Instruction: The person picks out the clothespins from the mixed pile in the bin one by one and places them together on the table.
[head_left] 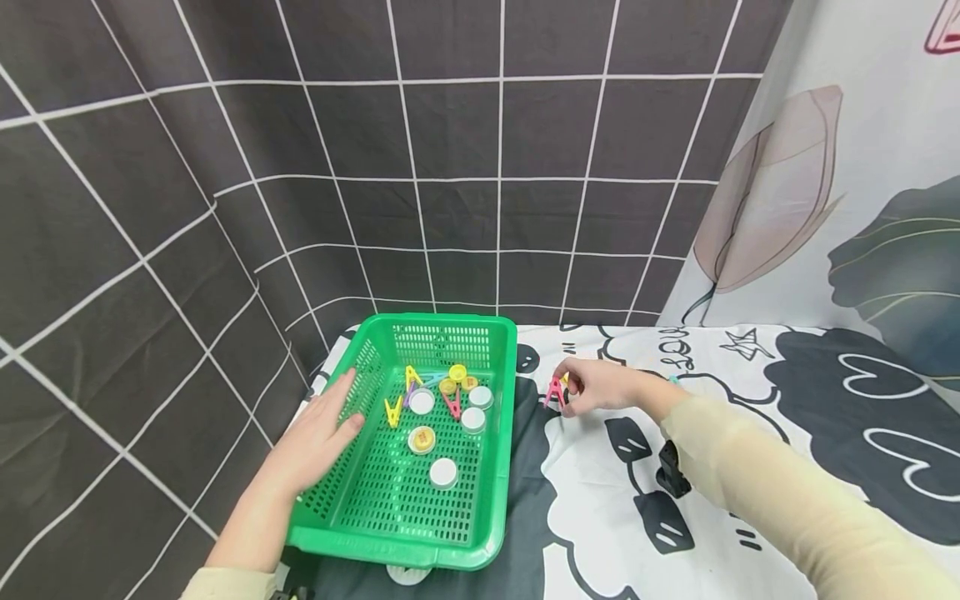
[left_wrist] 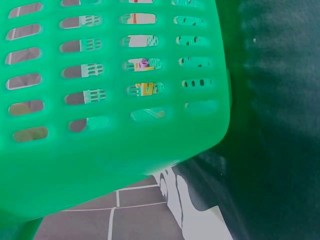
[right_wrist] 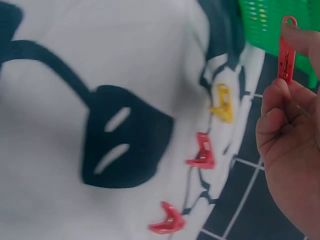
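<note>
My right hand (head_left: 596, 386) pinches a pink-red clothespin (right_wrist: 286, 57) by its ends, just above the cloth right of a green plastic basket (head_left: 498, 500). On the cloth near this hand lie a yellow clothespin (right_wrist: 225, 104) and two red ones (right_wrist: 204, 151), mostly hidden by the hand in the head view. My left hand (head_left: 315, 437) rests at the basket's left rim, fingers straight and thumb apart. Inside the basket are yellow clothespins (head_left: 393, 412), a pink clothespin (head_left: 453, 406), white bottle caps (head_left: 443, 473) and yellow caps (head_left: 457, 372).
The basket stands on a black-and-white patterned cloth (head_left: 585, 475). A dark gridded curtain (head_left: 450, 133) rises behind and to the left. A pale leaf-patterned curtain (head_left: 795, 192) hangs at the right. A white round thing (head_left: 407, 575) shows under the basket's near edge.
</note>
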